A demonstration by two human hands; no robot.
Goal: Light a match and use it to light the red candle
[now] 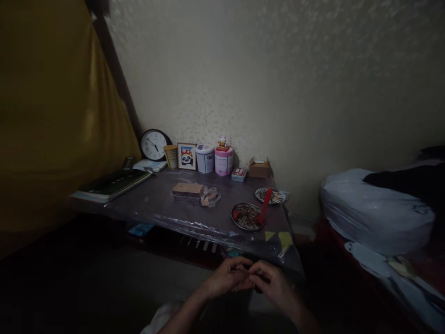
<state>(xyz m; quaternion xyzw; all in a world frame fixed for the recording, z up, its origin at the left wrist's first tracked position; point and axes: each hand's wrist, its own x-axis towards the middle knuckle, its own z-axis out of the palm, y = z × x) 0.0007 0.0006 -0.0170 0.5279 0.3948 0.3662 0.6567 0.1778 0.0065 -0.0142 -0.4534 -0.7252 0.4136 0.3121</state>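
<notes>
In front of the table's near edge, my left hand point(233, 277) and my right hand point(271, 280) are close together, fingers bent and pinching. Between them is a small reddish piece point(246, 284), mostly covered by the fingers, so its kind is unclear. Beyond the hands, a round metal plate point(232, 221) holds many small dark and pale bits. A red spoon-like tool point(267, 204) rests on this plate with its handle up. Behind it, a second plate point(260, 198) carries similar bits and several pale sticks point(276, 198).
On the plastic-covered table point(149, 199) lie a brown ribbed block point(187, 190) and a crumpled clear bag point(210, 197). A clock point(154, 144), a panda picture point(187, 156), tubs point(223, 161) and a cardboard box point(259, 168) line the wall. A white sack point(375, 208) is at right.
</notes>
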